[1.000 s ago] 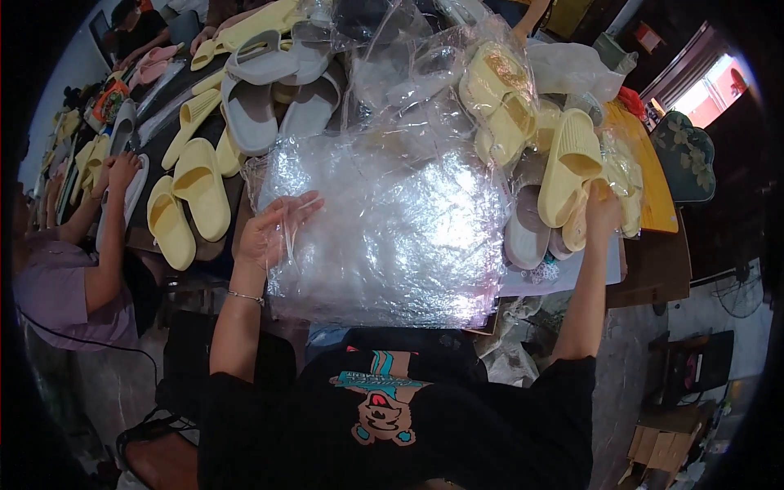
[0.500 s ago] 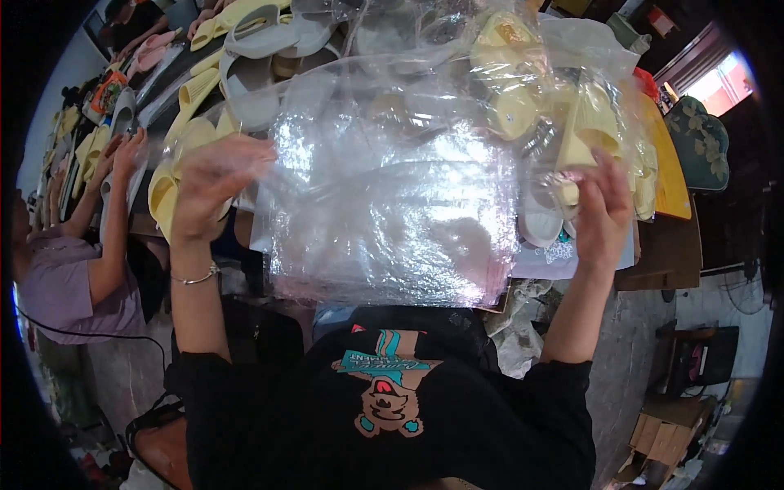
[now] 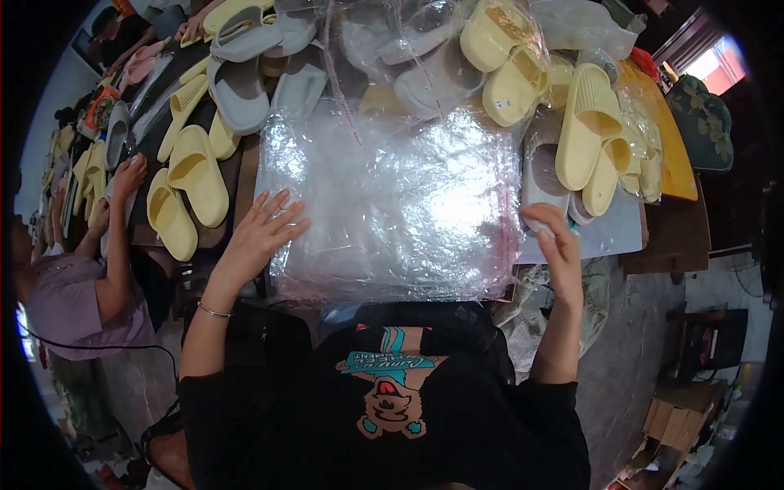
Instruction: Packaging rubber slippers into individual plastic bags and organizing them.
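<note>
A stack of clear plastic bags (image 3: 384,237) lies flat in front of me, shiny with reflections. My left hand (image 3: 268,233) rests at its left edge, fingers spread and holding nothing. Just off the right edge is my right hand (image 3: 559,241), its fingers loosely bent and the thumb apart, with nothing seen in it. Beyond it lie a yellow pair of slippers (image 3: 590,135) and a grey slipper (image 3: 545,175). Another yellow pair (image 3: 198,180) sits to the left of the stack. Grey slippers (image 3: 238,94) lie at the back left.
Bagged yellow slippers (image 3: 516,86) and bagged grey slippers (image 3: 437,82) are heaped behind the stack. A person in a purple shirt (image 3: 90,306) works at the left. At the right stand a yellow board (image 3: 682,175) and a cardboard box (image 3: 674,229).
A clear bag was stretched between my raised hands over the slippers. Now my hands are lower, apart from it, and the slippers behind show more clearly.
</note>
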A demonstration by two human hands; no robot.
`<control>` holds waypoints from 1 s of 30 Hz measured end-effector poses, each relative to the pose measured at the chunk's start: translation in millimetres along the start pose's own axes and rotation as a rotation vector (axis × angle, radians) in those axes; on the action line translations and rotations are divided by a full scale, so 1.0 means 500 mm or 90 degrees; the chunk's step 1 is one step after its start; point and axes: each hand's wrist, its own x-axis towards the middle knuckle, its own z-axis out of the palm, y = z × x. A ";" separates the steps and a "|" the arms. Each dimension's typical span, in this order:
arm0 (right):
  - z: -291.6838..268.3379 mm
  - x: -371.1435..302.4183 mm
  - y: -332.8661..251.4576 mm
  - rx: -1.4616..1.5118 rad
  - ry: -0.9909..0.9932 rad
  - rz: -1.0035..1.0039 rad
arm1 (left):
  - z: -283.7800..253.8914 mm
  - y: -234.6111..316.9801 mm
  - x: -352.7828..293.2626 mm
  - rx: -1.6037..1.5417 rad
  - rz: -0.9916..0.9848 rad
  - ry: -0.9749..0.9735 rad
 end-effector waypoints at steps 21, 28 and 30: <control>0.055 -0.077 -0.006 -0.100 -0.143 0.374 | 0.092 0.065 0.102 -0.054 -0.219 0.027; 0.076 0.115 0.032 0.208 -0.041 0.311 | 0.049 0.074 0.153 -0.037 -0.148 -0.050; 0.130 0.160 0.049 0.198 -0.039 0.260 | 0.070 0.071 0.192 -0.076 -0.113 -0.007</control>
